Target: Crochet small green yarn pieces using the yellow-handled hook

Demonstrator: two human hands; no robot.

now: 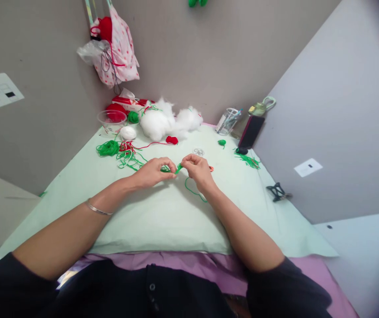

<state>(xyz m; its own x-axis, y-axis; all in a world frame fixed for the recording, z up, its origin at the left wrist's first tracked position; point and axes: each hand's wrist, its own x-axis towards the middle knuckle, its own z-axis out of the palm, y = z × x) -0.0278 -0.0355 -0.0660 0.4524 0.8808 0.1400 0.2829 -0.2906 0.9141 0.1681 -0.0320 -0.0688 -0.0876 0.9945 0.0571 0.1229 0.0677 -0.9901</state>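
Note:
Over the middle of the table, my left hand (154,171) and my right hand (197,169) meet at a small green yarn piece (179,168). Thumb and forefinger of each hand are pinched on it, my left hand at its left side and my right hand at its upper right. A green strand (191,189) loops down below my right hand onto the cloth. Beside my right hand, a small orange-red item (211,168) peeks out, mostly hidden. Left of my left hand lies a tangle of green yarn (108,148) with red and white strands.
White stuffing (158,123) is heaped at the back, near a plastic tub (110,121) with red yarn. A small red piece (172,140) and a green piece (221,142) lie beyond my hands. A phone (251,131) leans upright at right, near a clear cup (227,121).

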